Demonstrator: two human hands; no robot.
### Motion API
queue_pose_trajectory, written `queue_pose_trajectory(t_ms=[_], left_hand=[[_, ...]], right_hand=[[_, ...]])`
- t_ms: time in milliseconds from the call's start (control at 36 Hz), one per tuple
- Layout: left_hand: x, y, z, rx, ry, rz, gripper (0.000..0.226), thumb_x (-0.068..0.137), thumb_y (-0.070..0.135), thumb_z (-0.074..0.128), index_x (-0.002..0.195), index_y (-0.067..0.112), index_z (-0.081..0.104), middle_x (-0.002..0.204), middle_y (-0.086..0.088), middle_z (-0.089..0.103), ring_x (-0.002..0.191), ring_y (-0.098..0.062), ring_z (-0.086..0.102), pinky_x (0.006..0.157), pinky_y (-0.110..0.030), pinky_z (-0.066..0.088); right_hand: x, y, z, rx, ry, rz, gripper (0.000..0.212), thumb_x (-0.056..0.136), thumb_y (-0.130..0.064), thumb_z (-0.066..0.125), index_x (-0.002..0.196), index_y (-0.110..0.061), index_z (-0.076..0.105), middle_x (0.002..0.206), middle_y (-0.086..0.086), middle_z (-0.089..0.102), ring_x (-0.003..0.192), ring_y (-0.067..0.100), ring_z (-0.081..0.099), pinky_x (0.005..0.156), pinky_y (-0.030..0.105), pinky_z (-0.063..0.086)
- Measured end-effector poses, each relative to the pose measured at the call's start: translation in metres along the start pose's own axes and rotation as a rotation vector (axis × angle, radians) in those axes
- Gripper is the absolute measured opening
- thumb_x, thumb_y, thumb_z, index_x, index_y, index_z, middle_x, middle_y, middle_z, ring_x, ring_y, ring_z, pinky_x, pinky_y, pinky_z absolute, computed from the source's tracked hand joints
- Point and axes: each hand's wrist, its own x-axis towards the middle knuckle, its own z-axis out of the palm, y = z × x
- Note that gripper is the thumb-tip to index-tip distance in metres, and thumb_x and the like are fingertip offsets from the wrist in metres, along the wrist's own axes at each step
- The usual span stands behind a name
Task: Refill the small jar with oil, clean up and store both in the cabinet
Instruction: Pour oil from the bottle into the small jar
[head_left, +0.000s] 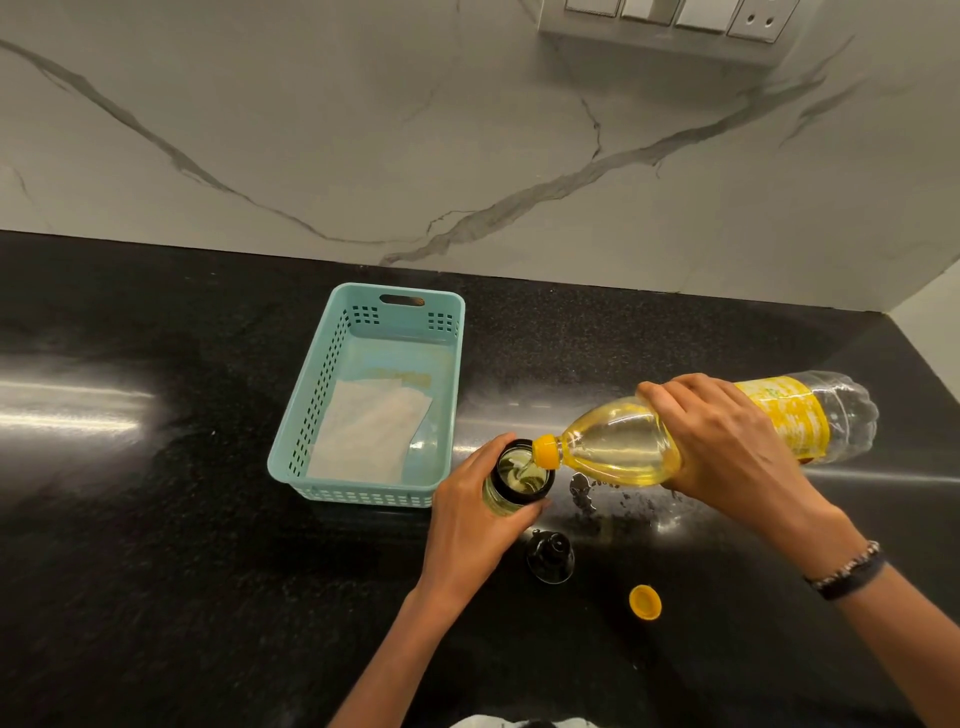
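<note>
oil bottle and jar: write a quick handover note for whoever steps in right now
Left hand grips the small jar, upright on the counter.
Right hand holds the oil bottle tipped, neck at the jar's mouth, oil running in.
Jar's black lid and yellow bottle cap lie loose on the counter. A spill shows under the bottle; paper towel sits in the teal basket.
Done: both opened, pouring under way.
Left: finish filling, close both, wipe up, store in the cabinet.

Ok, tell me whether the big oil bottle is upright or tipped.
Tipped. The oil bottle lies nearly level in the right hand, its uncapped neck over the small jar that the left hand grips.
</note>
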Motion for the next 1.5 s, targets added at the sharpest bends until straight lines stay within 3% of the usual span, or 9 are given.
queue_pose_trajectory(t_ms=[222, 694, 1000, 1167, 1417, 1500], left_hand=[[-0.0001, 0.0, 0.0002, 0.006, -0.011, -0.018, 0.068, 0.068, 0.033, 0.084, 0.129, 0.024, 0.057, 0.116, 0.016, 0.063, 0.109, 0.004, 0.057, 0.092, -0.009, 0.045], [0.0002, 0.001, -0.0001, 0.012, -0.003, 0.0, 0.067, 0.068, 0.03, 0.085, 0.127, 0.031, 0.054, 0.112, 0.024, 0.059, 0.107, 0.014, 0.053, 0.089, -0.004, 0.041], [-0.0001, 0.0, 0.0002, 0.008, -0.002, -0.007, 0.069, 0.067, 0.03, 0.085, 0.129, 0.027, 0.055, 0.114, 0.019, 0.061, 0.107, 0.012, 0.054, 0.089, -0.004, 0.042], [-0.0003, 0.0008, 0.0, 0.005, 0.001, -0.002, 0.067, 0.067, 0.03, 0.085, 0.127, 0.031, 0.055, 0.109, 0.03, 0.055, 0.105, 0.015, 0.053, 0.089, -0.004, 0.042], [-0.0004, -0.0019, 0.0008, 0.0, -0.004, -0.01, 0.069, 0.067, 0.033, 0.085, 0.129, 0.027, 0.055, 0.115, 0.017, 0.062, 0.108, 0.007, 0.056, 0.091, -0.009, 0.045], [-0.0001, -0.0001, 0.0, -0.001, -0.004, 0.003, 0.067, 0.068, 0.03, 0.085, 0.127, 0.031, 0.054, 0.111, 0.026, 0.058, 0.107, 0.014, 0.053, 0.089, -0.004, 0.042]], right_hand=[[0.0002, -0.0004, -0.0004, 0.003, -0.003, -0.003, 0.084, 0.04, -0.028, 0.095, 0.112, 0.0, 0.062, 0.095, 0.014, 0.068, 0.087, 0.032, 0.065, 0.076, 0.042, 0.054], [-0.0003, -0.0005, -0.0012, 0.006, 0.001, -0.005, 0.08, 0.044, -0.027, 0.093, 0.113, 0.0, 0.062, 0.095, 0.013, 0.068, 0.088, 0.032, 0.064, 0.076, 0.042, 0.054], [-0.0007, -0.0008, -0.0022, 0.01, -0.006, -0.002, 0.081, 0.045, -0.028, 0.093, 0.114, 0.0, 0.062, 0.097, 0.014, 0.068, 0.089, 0.032, 0.065, 0.077, 0.042, 0.054], [-0.0005, -0.001, -0.0026, 0.006, -0.002, -0.005, 0.081, 0.045, -0.029, 0.093, 0.113, 0.0, 0.062, 0.096, 0.014, 0.068, 0.088, 0.032, 0.064, 0.077, 0.042, 0.054], [-0.0002, -0.0007, -0.0027, -0.001, 0.002, -0.01, 0.083, 0.043, -0.028, 0.094, 0.114, 0.001, 0.063, 0.096, 0.014, 0.068, 0.088, 0.032, 0.065, 0.077, 0.043, 0.054], [0.0001, -0.0005, -0.0021, 0.002, 0.011, -0.011, 0.081, 0.043, -0.028, 0.094, 0.112, 0.001, 0.063, 0.095, 0.014, 0.068, 0.087, 0.032, 0.065, 0.076, 0.042, 0.054]])
